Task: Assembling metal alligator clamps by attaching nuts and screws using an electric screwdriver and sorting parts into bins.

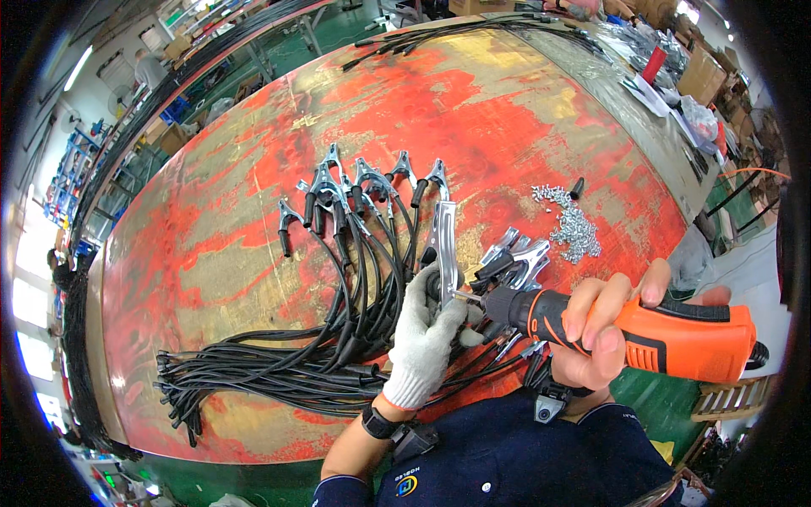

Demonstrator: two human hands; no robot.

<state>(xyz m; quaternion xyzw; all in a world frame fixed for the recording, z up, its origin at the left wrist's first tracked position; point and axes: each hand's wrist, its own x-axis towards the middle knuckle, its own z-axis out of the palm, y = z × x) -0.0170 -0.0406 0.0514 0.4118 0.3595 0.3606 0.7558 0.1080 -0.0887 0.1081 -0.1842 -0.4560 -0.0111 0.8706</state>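
Note:
My left hand [420, 346], in a white knit glove, grips a silver metal clamp [445, 241] with black handle grips by its lower end. The clamp stands roughly upright. My bare right hand [596, 325] is wrapped round an orange and black electric screwdriver [688, 342]. Its bit [467, 296] points left and meets the lower part of the clamp; whether it sits in a screw is too small to tell. Just beyond my hands lie several loose clamps [525, 258]. To the left, clamps [325, 182] are attached to black cables [279, 372].
A heap of small silver screws [576, 232] lies on the worn red table [498, 110], beside a black sleeve [578, 188]. More black cables [465, 29] rest at the far edge. Bags and cardboard boxes [701, 74] crowd the right side. A wooden pallet [726, 401] is at lower right.

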